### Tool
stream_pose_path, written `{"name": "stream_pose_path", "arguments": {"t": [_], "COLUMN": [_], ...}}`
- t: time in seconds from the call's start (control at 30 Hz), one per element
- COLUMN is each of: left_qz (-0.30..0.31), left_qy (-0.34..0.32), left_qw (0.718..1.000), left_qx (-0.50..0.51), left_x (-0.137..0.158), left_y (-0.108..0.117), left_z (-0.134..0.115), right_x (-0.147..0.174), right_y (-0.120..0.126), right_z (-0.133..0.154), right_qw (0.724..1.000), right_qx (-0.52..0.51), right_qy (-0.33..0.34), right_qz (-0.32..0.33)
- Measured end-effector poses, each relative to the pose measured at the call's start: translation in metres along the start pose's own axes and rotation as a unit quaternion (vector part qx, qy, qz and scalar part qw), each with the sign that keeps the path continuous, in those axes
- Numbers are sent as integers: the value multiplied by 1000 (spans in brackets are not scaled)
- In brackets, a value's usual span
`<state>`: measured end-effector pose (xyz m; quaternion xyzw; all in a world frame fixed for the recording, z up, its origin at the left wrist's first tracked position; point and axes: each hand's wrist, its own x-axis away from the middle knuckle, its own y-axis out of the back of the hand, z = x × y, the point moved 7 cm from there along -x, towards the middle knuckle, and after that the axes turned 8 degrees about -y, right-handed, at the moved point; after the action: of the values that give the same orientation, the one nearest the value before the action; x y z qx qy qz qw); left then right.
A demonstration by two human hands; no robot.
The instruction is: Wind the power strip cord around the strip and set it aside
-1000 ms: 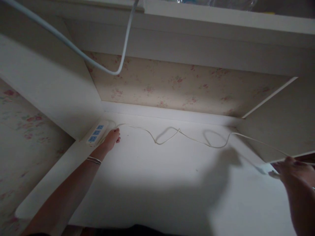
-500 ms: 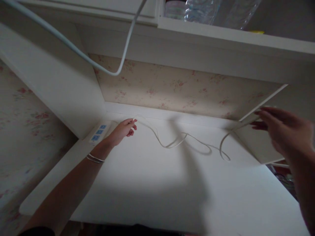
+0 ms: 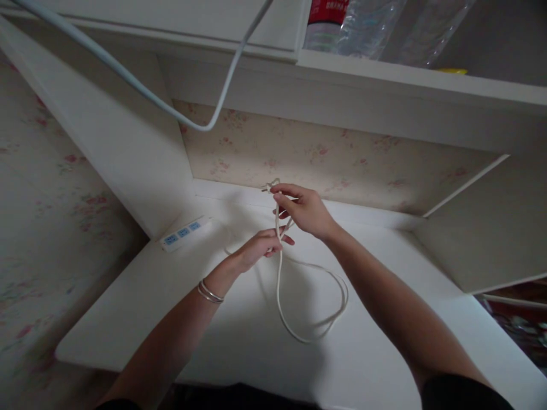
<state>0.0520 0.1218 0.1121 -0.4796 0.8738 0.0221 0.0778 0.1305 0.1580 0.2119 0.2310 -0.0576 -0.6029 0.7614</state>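
Both hands are close together over the white desk, working on one thin white power cord (image 3: 278, 279). My right hand (image 3: 303, 208) pinches the cord just behind its two-pin plug (image 3: 268, 188), whose prongs point left. Slightly lower, my left hand (image 3: 262, 245) is closed around the cord, with its fingertips partly hidden behind the strand. Below the hands the cord hangs in a wide loop onto the desk. To the left lies a white power strip (image 3: 183, 232) with blue socket faces, and a length of cord runs from its far end toward my left hand.
The white desk (image 3: 141, 319) meets a side panel (image 3: 111, 125) at left and a flowered back wall (image 3: 316, 154). A pale bent tube (image 3: 141, 94) crosses the upper left, near the camera. Plastic bottles (image 3: 371, 25) stand on the shelf above.
My right hand has come in from the far right to the middle, bringing the plug. My left hand has moved right to meet it. The cord now forms a loop, and the power strip has turned.
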Motion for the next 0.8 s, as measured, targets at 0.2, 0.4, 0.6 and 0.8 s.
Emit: {"name": "stream_pose_path", "arguments": {"t": [0.2,0.4,0.6,0.8], "left_qz": [-103,-93,-14,25], "left_qy": [-31,-10,32,54], "left_qw": [980,976,970,921], "left_qx": [-166,-197,-242,-385], "left_x": [11,16,19,23], "left_y": [14,27,43,79], "left_z": [12,24,43,48], "right_x": [-17,10,26,8], "right_y": [-44,-39,3,94], "right_z": [-29,-57,-68,-79], "right_qw": [996,959,909,891], "right_qx": [53,276,398,433], "right_qy": [-18,48,124,72], "right_qz": [70,40,-2,-118]}}
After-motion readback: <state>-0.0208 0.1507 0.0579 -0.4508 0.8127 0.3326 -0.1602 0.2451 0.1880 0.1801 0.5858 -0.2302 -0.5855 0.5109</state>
